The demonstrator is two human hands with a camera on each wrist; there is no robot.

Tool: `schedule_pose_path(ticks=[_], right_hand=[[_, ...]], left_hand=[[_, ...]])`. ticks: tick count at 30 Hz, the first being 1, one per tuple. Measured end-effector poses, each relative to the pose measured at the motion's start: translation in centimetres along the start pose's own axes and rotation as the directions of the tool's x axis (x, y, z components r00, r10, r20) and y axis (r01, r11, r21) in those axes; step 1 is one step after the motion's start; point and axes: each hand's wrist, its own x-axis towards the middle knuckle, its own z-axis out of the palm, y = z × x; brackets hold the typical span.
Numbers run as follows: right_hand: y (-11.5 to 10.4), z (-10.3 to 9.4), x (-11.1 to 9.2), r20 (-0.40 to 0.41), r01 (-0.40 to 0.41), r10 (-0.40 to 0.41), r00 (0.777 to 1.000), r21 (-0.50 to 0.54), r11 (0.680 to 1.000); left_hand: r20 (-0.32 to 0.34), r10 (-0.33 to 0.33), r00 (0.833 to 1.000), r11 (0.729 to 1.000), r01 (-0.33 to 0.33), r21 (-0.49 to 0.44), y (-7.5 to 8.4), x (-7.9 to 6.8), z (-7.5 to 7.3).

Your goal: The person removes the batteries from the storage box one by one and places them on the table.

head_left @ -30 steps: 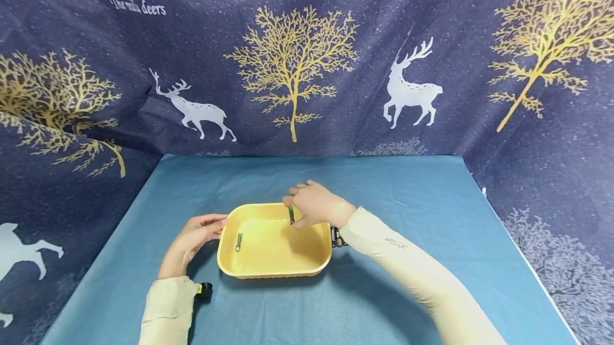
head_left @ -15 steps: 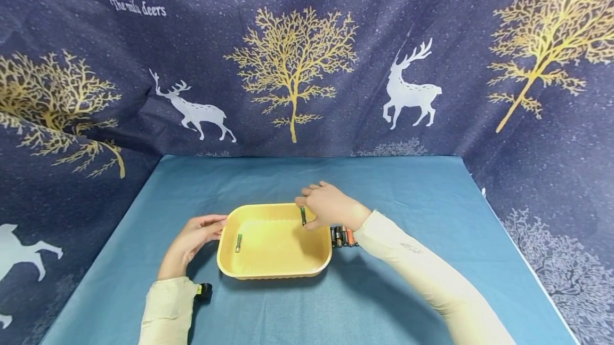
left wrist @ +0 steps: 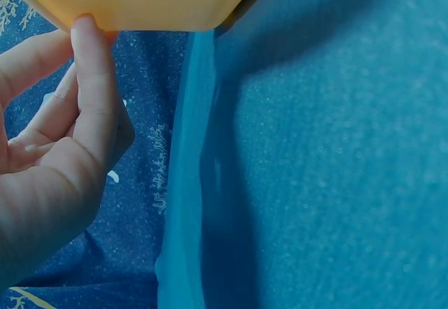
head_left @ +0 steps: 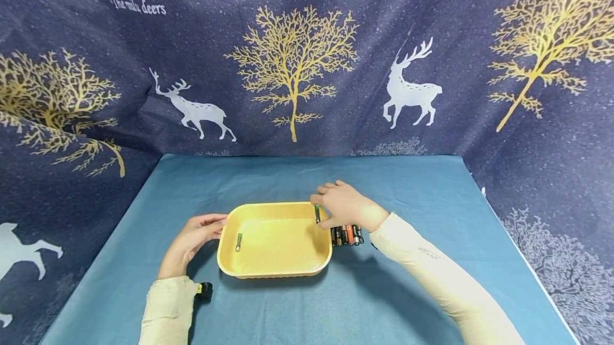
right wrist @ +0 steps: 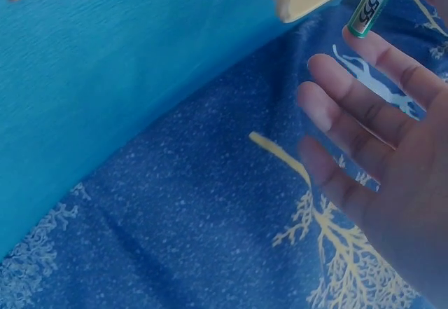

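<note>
In the head view, a yellow plastic bin (head_left: 273,270) stands on the blue cloth, with one green battery (head_left: 238,242) lying inside at the left. My left hand (head_left: 196,235) pinches the bin's left rim between thumb and index finger; the left wrist view shows the thumb tip against the yellow wall (left wrist: 154,4). Over the bin's back right corner, my right hand (head_left: 347,207) pinches another green battery (head_left: 317,213) upright between thumb and index finger. The right wrist view shows "555" on this battery (right wrist: 371,8), with the other fingers spread below it.
Just right of the bin, a row of several black and orange batteries (head_left: 349,234) lies on the blue cloth (head_left: 408,185), partly under my right hand. A dark patterned curtain (head_left: 307,67) hangs behind. A black strap piece (head_left: 204,293) is at my left wrist.
My right hand has moved right with its battery, from over the bin's middle to its right rim, uncovering more of the battery row. My left hand, the bin and the battery inside stay put.
</note>
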Motion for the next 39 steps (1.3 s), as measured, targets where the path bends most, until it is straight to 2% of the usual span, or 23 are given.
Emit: schedule_pose_path(ticks=[6, 14, 23, 35, 39], right_hand=[[1.0, 0.1, -1.1, 0.007, -0.041, 0.041, 0.999, 0.003, 0.999], [2.1, 0.5, -2.8, -0.026, -0.043, 0.043, 0.999, 0.010, 0.999], [3.5, 2.0, -4.9, -0.016, -0.086, 0.087, 0.996, 0.048, 0.995], [4.7, 4.7, -7.2, 0.054, -0.154, 0.151, 0.987, 0.078, 0.985], [5.0, 5.5, -7.6, 0.070, -0.179, 0.174, 0.982, 0.072, 0.981]], left_hand=[[0.000, 0.001, 1.000, 1.000, -0.001, -0.003, 0.2, -0.1, 0.0], [-0.011, -0.006, 1.000, 1.000, 0.006, 0.014, 0.3, 0.0, 0.0], [0.002, -0.001, 1.000, 1.000, 0.001, -0.001, 0.6, 0.0, 0.0], [-0.026, -0.031, 0.999, 0.999, 0.031, 0.016, 0.4, -0.1, 0.1], [-0.022, -0.022, 1.000, 1.000, 0.022, 0.008, 0.1, -0.1, 0.1]])
